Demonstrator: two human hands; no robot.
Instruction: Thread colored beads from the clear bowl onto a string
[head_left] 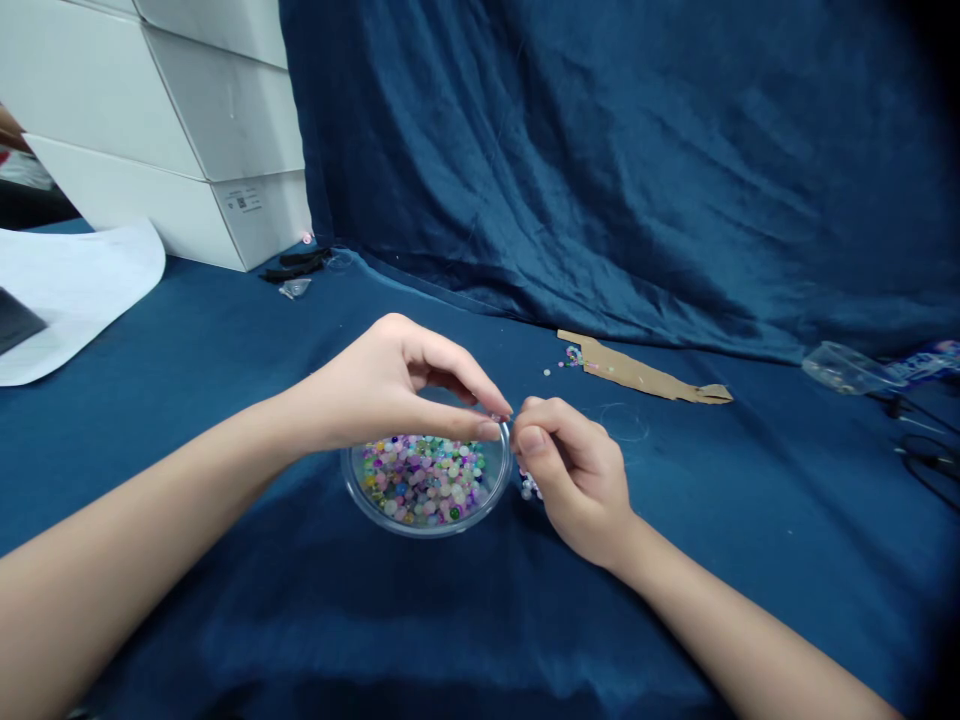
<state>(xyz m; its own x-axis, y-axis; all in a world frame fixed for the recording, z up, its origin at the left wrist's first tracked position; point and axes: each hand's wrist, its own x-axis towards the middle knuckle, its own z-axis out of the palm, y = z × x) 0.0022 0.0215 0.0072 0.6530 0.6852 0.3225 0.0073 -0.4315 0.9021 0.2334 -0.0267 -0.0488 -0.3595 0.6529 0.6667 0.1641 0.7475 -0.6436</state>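
Observation:
My left hand reaches over a clear round bowl, thumb and forefinger pinched on what looks like a small clear bead. Many small pastel beads in pink, purple, white and green fill the bowl beneath it. Just to the right, my right hand is closed with its thumb pressed against the curled forefinger, almost touching the left fingertips. What it grips is hidden. A cluster of pale and purple beads shows beside and partly behind the right hand.
Behind the hands lies a torn cardboard strip, with a small bunch of beads at its left end. Thin clear thread curls on the blue cloth. White boxes are stacked back left; a clear plastic cup and black cables lie right.

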